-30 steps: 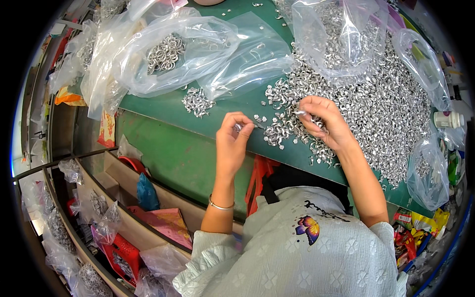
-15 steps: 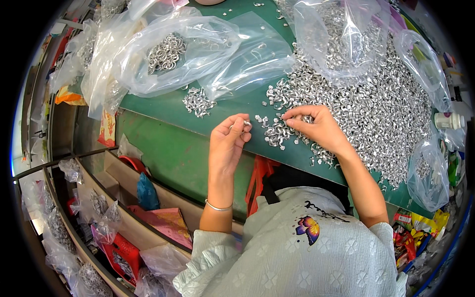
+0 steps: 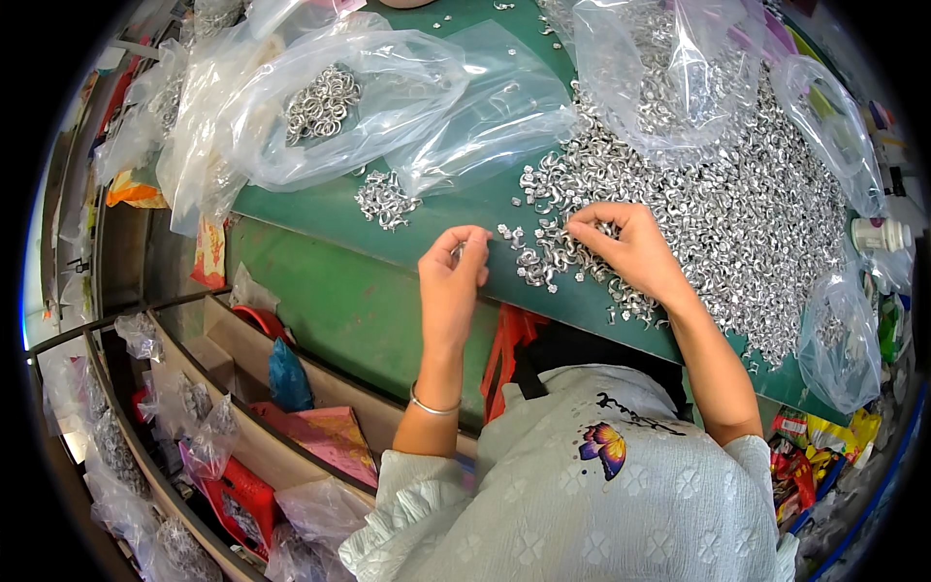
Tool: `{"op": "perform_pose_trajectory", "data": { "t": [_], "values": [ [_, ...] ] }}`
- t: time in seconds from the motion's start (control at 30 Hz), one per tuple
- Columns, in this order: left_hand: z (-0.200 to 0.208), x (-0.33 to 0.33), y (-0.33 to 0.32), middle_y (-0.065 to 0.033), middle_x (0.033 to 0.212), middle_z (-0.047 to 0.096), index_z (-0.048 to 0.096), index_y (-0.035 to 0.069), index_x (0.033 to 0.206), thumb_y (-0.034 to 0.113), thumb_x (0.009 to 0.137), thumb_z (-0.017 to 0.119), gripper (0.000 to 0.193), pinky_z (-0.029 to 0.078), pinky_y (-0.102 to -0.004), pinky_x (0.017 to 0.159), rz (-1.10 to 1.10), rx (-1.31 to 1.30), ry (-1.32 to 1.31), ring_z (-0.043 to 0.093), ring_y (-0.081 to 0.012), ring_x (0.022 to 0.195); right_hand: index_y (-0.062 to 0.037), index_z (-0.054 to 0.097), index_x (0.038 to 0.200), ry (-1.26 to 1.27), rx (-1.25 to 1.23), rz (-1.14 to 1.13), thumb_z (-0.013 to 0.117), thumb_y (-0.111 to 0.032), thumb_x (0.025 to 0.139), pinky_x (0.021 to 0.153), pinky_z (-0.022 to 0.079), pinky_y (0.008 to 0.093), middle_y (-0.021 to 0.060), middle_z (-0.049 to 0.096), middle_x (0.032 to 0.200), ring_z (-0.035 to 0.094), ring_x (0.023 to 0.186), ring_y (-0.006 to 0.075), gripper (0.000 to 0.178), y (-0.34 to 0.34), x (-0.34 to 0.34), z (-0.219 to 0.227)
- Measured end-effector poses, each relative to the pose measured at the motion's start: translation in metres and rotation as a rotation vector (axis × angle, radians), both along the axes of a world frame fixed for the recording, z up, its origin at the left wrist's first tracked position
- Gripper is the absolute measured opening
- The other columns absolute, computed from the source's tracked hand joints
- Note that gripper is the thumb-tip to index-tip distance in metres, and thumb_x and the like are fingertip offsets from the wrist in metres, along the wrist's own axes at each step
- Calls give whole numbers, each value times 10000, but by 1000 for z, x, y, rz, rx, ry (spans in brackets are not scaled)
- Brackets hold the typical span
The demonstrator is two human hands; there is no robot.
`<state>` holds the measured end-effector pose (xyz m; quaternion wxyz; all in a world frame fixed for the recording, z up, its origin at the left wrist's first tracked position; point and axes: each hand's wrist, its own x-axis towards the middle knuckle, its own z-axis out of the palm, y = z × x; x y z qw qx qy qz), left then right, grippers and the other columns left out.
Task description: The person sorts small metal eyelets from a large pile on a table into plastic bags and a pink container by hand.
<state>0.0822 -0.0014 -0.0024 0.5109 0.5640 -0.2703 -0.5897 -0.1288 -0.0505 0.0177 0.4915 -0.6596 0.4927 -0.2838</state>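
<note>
My left hand (image 3: 452, 270) is held just off the table's front edge, its fingers curled and thumb pressed in around a small silver metal piece (image 3: 458, 250) that barely shows. At the near-left margin of a large pile of small curved silver metal pieces (image 3: 737, 223), my right hand (image 3: 630, 247) has thumb and forefinger pinched together; what they hold, if anything, is hidden. Loose pieces (image 3: 533, 267) lie scattered between the two hands. A little heap of similar curved pieces (image 3: 386, 201) sits on the green table (image 3: 465, 213), left of and beyond my left hand.
A clear plastic bag (image 3: 427, 107) holding silver rings (image 3: 325, 102) lies at the table's far left. Another clear bag (image 3: 669, 97) covers the pile's far part. A white bottle (image 3: 878, 236) stands at the right. Below left are brown shelf compartments (image 3: 320, 388) with bagged parts.
My left hand has turned, so its back shows more and the piece in it shows less. My right hand has shifted slightly right along the pile's margin.
</note>
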Motion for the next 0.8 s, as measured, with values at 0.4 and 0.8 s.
{"op": "perform_pose_trajectory", "data": {
  "t": [0.4,0.8],
  "values": [
    [0,-21,-10,-66,716,493,663,11,908,-28,723,693,192,379,-265,536,-244,-389,-873,435,-143,589,-8,672,875,353,-103,28,661,-110,782,668,499,363,160,663,846,639,721,309,139,6,-9,16],
    [4,-3,-8,-90,935,617,587,5,936,84,914,548,91,470,-246,681,-1,-121,505,565,-132,773,-69,666,920,374,-318,196,651,-154,783,648,499,416,108,645,797,625,755,317,162,13,9,7]
  ]
}}
